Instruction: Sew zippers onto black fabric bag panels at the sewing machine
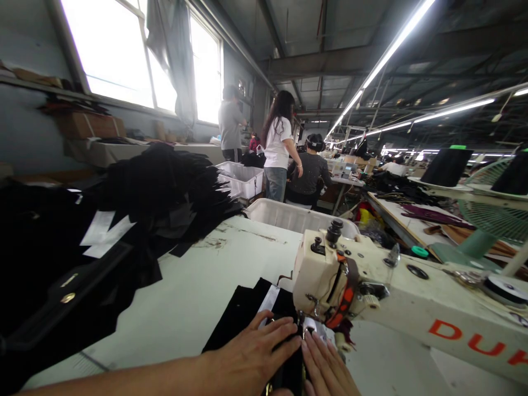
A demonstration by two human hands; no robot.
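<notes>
A black fabric piece [237,313] lies on the white sewing table [193,291], partly under the head of a sewing machine [330,280]. A pale strip [270,298] runs along its far part. My left hand [259,346] lies flat on the fabric, fingers stretched towards the needle area. Close on its right, my right hand [328,366] also presses down flat, its fingertips just short of the presser foot. Bits of gold-coloured metal show at the bottom between the hands. My palms and the machine hide part of the fabric.
Black fabric pieces [160,192] are heaped on the left. A white plastic bin [289,213] stands beyond the table, another bin [243,179] behind it. Several people are further back, one standing person [278,143] nearest. A green fan [490,214] and black thread cone [447,166] are at right.
</notes>
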